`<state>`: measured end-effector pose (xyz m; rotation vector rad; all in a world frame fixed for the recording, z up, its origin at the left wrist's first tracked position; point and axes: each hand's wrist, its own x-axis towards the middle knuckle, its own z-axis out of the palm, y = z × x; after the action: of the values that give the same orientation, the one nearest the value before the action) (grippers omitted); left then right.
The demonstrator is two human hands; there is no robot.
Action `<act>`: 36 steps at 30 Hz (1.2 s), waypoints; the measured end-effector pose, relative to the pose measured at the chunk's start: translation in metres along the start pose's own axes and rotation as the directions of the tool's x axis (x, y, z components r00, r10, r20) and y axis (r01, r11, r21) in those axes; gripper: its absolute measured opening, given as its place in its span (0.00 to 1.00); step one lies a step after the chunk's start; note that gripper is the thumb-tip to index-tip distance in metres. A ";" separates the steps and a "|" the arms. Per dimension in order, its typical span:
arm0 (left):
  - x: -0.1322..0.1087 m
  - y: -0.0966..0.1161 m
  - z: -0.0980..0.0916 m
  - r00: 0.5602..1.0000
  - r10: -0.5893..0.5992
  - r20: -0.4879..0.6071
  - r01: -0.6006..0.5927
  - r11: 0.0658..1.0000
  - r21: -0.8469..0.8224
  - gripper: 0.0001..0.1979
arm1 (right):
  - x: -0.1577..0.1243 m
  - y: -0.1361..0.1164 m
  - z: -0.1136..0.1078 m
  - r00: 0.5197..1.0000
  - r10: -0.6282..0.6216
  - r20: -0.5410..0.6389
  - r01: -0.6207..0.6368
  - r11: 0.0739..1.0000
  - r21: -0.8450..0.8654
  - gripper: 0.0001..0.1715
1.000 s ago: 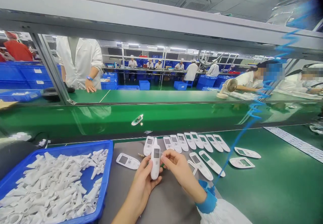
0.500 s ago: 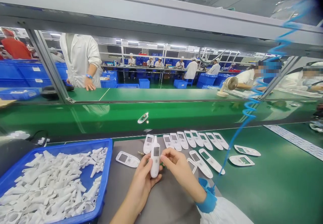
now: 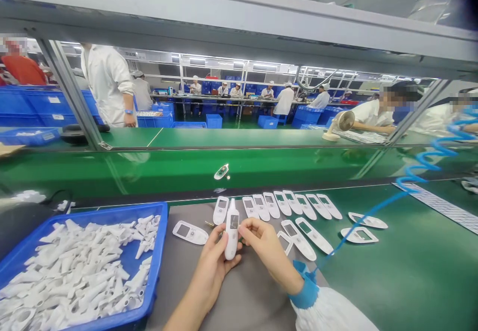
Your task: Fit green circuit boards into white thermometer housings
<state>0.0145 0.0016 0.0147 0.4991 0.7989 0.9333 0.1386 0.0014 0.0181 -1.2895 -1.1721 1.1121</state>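
My left hand (image 3: 215, 259) is wrapped round a white handheld device (image 3: 232, 234), which stands upright with its small dark screen facing me. The fingers of my right hand (image 3: 263, 239) are pinched together at the device's right edge; whether anything small is between them is hidden. Beyond my hands, white casing shells (image 3: 269, 204) with window openings lie in a row. One shell (image 3: 190, 232) rests left of the device on the grey mat (image 3: 175, 281), and another (image 3: 314, 236) lies to the right.
A blue tray (image 3: 159, 251) full of white parts stands at the left. A coiled blue cable (image 3: 377, 205) crosses the right side. A casing with a circuit board (image 3: 221, 171) lies on the green belt (image 3: 168, 169). A small fan (image 3: 338, 124) and several people are beyond.
The piece with the circuit board has shifted right along the belt. The blue coil has swung right. A person in white at the back left has lifted a hand off the surface. My grip looks unchanged.
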 end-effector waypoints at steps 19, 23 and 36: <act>0.002 -0.001 -0.003 0.998 0.033 0.045 -0.034 0.999 0.024 0.14 | 0.003 0.007 0.001 0.999 0.009 -0.054 -0.008 1.000 0.004 0.13; 0.003 -0.001 -0.003 0.999 0.029 0.037 -0.031 0.999 0.032 0.15 | 0.004 0.010 0.000 0.987 0.104 -0.120 -0.099 0.994 0.048 0.16; -0.001 0.005 0.001 0.994 -0.011 0.111 0.003 0.997 0.072 0.15 | -0.001 -0.004 0.000 1.000 0.024 -0.001 -0.023 0.991 0.133 0.15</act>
<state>0.0126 0.0035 0.0186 0.6052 0.7350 0.8646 0.1379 0.0004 0.0218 -1.2042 -1.0648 1.1854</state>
